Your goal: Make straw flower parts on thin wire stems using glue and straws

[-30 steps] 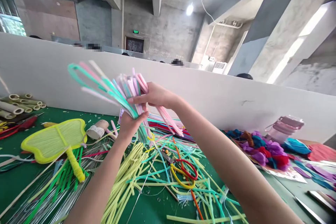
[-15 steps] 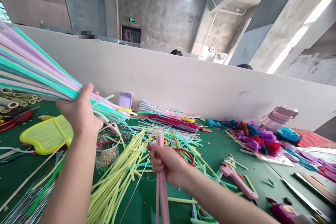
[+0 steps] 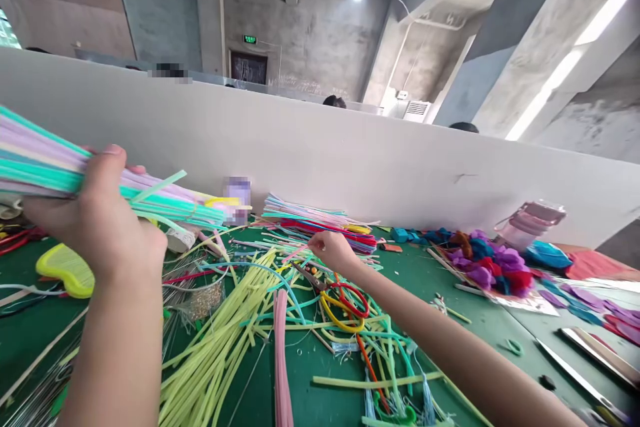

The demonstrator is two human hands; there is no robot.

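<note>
My left hand [image 3: 107,207], at the left, is closed around a thick bundle of lilac, turquoise and cream pipe cleaners [image 3: 43,167]. Their near ends fan past the left edge, while the other ends point toward the partition. My right hand [image 3: 333,250] reaches to the middle of the table, thumb and fingers pinched together. A short pink pipe cleaner [image 3: 295,254] runs up to its fingertips; whether it is gripped I cannot tell. Below lies a pink pipe cleaner bundle [image 3: 281,360], beside a spread of yellow-green pipe cleaners [image 3: 225,340].
Yellow-and-red-handled tools [image 3: 343,310] lie among loose stems under my right forearm. Stacked pipe cleaners [image 3: 305,208] rest against the white partition [image 3: 390,173]. At the right are a pink bottle [image 3: 530,227], felt-like coloured pieces [image 3: 500,270] and long scissors [image 3: 575,370].
My right hand has let go of the pink bundle, which now lies on the table, and moved forward to the pile. My left hand has shifted left and slightly down with its bundle.
</note>
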